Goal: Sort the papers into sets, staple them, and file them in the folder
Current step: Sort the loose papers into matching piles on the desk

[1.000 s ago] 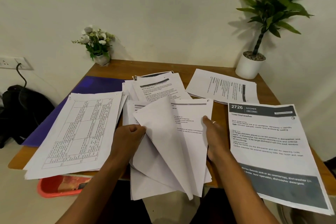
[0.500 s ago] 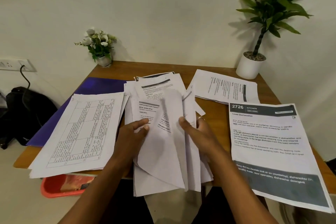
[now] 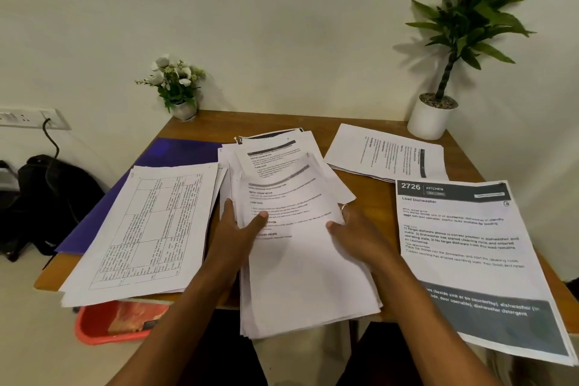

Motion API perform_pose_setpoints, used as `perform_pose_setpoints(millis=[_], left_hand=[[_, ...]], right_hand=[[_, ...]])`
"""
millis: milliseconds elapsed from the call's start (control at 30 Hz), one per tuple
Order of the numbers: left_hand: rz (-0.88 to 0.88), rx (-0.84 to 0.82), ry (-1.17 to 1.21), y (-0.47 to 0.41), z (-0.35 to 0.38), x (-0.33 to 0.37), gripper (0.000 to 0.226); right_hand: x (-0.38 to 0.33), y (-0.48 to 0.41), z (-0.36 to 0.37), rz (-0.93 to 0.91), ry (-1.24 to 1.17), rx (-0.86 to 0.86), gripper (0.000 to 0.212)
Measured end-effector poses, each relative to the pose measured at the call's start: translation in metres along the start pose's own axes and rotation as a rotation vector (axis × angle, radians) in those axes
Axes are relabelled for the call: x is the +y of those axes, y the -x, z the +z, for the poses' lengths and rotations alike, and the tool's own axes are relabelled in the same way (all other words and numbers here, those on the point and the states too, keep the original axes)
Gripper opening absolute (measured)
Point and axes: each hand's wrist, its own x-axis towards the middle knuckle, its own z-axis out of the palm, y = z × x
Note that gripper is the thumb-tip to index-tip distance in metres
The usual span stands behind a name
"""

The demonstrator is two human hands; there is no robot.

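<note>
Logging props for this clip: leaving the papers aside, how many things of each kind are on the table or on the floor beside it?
Potted plants: 2, the small flowering one and the tall leafy one
Purple folder: 1
Red tub, on the floor: 1
Black bag, on the floor: 1
Total: 5

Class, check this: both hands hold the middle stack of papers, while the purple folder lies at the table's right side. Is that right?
No: the head view shows the purple folder at the table's left side. The left hand and right hand do hold the middle stack of papers.
</note>
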Motion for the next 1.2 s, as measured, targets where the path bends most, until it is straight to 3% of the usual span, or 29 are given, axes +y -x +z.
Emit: perform_pose_setpoints(millis=[100, 233, 300, 367, 433, 500, 667, 800, 900, 1067, 1200], left_hand=[[-0.056, -0.018, 0.020, -0.005, -0.001, -0.009, 0.045], [-0.059, 0.005, 0.053, 0.000, 0.003, -0.004, 0.029], [0.003, 0.001, 0.080, 0.003, 0.000, 0.005, 0.026], [0.087, -0.045, 0.103, 0.007, -0.004, 0.018, 0.026], [0.166, -0.095, 0.120, 0.013, -0.006, 0.036, 0.025], [0.239, -0.084, 0.142, 0.015, -0.006, 0.057, 0.020], [0.399, -0.068, 0.218, 0.021, -0.005, 0.105, 0.014], [0.444, -0.046, 0.176, 0.027, 0.006, 0.108, 0.013], [0.402, -0.030, 0.162, 0.031, 0.013, 0.101, 0.008], [0.450, -0.001, 0.155, 0.027, 0.012, 0.120, 0.006], [0.328, -0.018, 0.098, 0.026, 0.018, 0.086, 0.003]], right_hand=[[0.006, -0.007, 0.010, -0.020, 0.086, 0.021, 0.040], [0.014, -0.007, 0.026, -0.129, 0.117, 0.219, 0.063], [0.017, -0.007, 0.020, -0.146, -0.040, 0.232, 0.076], [0.016, -0.006, 0.006, -0.111, -0.411, 0.133, 0.079], [0.007, -0.005, -0.011, -0.124, -0.649, 0.077, 0.064], [-0.010, 0.000, -0.027, -0.203, -0.678, 0.091, 0.043], [-0.052, 0.017, -0.052, -0.412, -0.671, 0.238, 0.020], [-0.051, 0.024, -0.046, -0.463, -0.529, 0.338, 0.019], [-0.047, 0.030, -0.033, -0.474, -0.552, 0.388, 0.029], [-0.056, 0.031, -0.043, -0.534, -0.572, 0.415, 0.017], [-0.036, 0.031, -0.022, -0.483, -0.556, 0.383, 0.021]])
